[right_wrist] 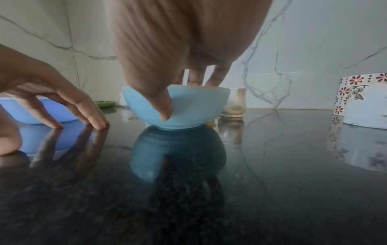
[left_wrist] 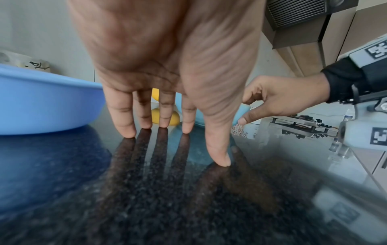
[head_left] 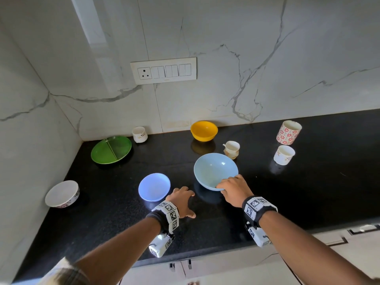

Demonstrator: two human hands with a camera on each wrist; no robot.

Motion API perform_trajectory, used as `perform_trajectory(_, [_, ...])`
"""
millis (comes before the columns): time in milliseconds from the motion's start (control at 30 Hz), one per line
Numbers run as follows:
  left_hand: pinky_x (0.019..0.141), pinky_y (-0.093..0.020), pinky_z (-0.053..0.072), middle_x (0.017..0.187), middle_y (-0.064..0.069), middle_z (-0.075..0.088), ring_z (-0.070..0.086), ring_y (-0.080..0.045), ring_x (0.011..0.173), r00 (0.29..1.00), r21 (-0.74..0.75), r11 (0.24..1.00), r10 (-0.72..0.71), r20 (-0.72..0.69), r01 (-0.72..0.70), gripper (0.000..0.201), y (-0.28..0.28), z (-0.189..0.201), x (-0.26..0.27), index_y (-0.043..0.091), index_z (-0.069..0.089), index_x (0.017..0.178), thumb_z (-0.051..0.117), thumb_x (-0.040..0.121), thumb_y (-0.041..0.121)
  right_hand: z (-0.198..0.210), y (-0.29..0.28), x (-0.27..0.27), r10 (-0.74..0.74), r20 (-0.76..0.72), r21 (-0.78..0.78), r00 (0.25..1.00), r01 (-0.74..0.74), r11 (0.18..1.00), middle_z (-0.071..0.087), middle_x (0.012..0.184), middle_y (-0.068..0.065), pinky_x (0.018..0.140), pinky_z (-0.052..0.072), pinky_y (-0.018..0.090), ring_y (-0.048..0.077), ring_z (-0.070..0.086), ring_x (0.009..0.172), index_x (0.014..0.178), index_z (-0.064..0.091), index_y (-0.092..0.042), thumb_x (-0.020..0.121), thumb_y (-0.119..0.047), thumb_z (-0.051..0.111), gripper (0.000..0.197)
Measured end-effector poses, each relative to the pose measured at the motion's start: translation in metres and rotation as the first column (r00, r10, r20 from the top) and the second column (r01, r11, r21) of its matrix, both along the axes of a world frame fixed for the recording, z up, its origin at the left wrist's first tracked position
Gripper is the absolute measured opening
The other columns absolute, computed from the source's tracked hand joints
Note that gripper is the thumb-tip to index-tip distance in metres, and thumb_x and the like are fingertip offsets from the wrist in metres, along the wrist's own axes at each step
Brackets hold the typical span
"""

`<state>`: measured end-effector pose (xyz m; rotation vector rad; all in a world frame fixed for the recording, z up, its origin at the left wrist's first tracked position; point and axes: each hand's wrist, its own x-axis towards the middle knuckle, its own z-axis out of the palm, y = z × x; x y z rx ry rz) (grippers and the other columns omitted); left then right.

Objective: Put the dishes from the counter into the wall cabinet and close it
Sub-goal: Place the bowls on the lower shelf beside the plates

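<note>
The black desk carries all the dishes; none is stowed. At its centre the pale bowl stands, the right hand pinching its 6 o'clock rim, fingers inside, thumb outside. The left hand rests spread, holding nothing. Judged next: lift it level toward the unseen cabinet.

In the right wrist view the fingertips of the right hand are hidden inside the light blue bowl, the flowered mug is cut off by the right edge, and the yellow bowl is mostly covered by left-hand fingers.
</note>
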<state>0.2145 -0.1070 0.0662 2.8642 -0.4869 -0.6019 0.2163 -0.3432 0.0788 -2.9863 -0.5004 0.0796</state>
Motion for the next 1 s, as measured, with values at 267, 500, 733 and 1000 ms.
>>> perform_trajectory(267, [0.103,-0.042,0.045,0.137,0.004,0.053,0.048,-0.022,0.125,0.996,-0.102,0.995,0.022,0.086,-0.013,0.052,0.001,0.004,-0.017,0.029,0.054,0.13,0.067,0.083,0.048,0.028,-0.004,-0.036,-0.17,-0.044,0.381,0.985,0.174,0.908,0.061,0.133,0.005,0.105,0.046,0.036,0.026,0.057,0.121,0.135,0.057,-0.02,0.091,-0.021,0.064,0.045])
perform_trajectory(500, [0.096,-0.034,0.047,0.125,0.005,0.061,0.056,-0.017,0.116,0.971,-0.258,0.966,0.057,0.232,0.005,0.036,0.015,0.074,-0.017,0.028,0.062,0.12,0.063,0.088,0.047,0.093,-0.006,-0.043,-0.13,-0.071,0.559,0.989,0.148,0.816,0.061,0.133,0.001,0.105,0.045,0.039,0.021,0.056,0.124,0.135,0.058,-0.021,0.086,-0.021,0.07,0.05])
perform_trajectory(733, [0.089,-0.031,0.048,0.113,0.008,0.069,0.062,-0.017,0.106,0.813,-0.405,0.912,0.185,0.552,0.068,0.022,0.055,0.202,-0.009,0.03,0.071,0.104,0.069,0.084,0.039,0.213,0.014,-0.054,0.032,0.158,0.62,0.987,-0.124,0.775,0.065,0.116,-0.017,0.089,0.047,0.02,0.006,0.061,0.106,0.125,0.066,-0.018,0.084,-0.009,0.071,0.042])
perform_trajectory(1000, [0.095,-0.045,0.046,0.117,0.005,0.068,0.056,-0.026,0.115,0.408,-0.258,0.953,0.174,0.896,0.16,0.025,0.104,0.369,0.013,0.028,0.071,0.102,0.062,0.084,0.043,0.366,0.042,-0.062,0.177,0.429,0.515,0.886,-0.401,0.758,0.07,0.108,-0.011,0.088,0.053,0.035,0.008,0.066,0.099,0.119,0.068,-0.02,0.081,-0.009,0.074,0.04])
